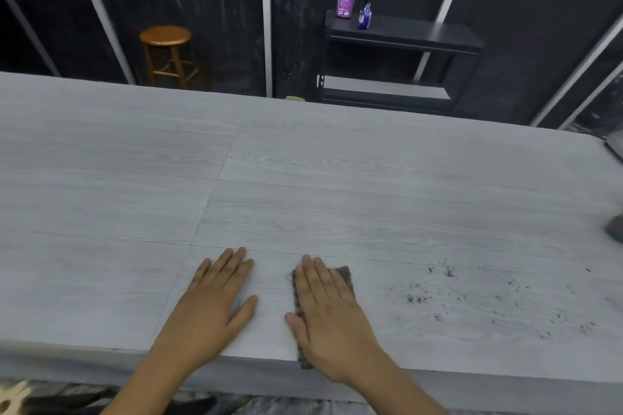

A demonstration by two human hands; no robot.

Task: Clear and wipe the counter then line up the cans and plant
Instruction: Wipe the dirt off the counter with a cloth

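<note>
Left hand (210, 305) flat with fingers straight on near counter (303, 162), right hand (328, 312) flat, pressing grey cloth (347, 274), dark specks (448, 293), perhaps soil, scattered right

My left hand (215, 305) lies flat, palm down, fingers straight and close together, pointing away from me, thumb spread out to the right. My right hand (328, 312) lies flat beside it, a gap between the two, palm down as well, fingers straight and pressing downward, thumb angled out to the left. Both bare forearms run back toward me, the left from lower left, the right from lower right
</note>
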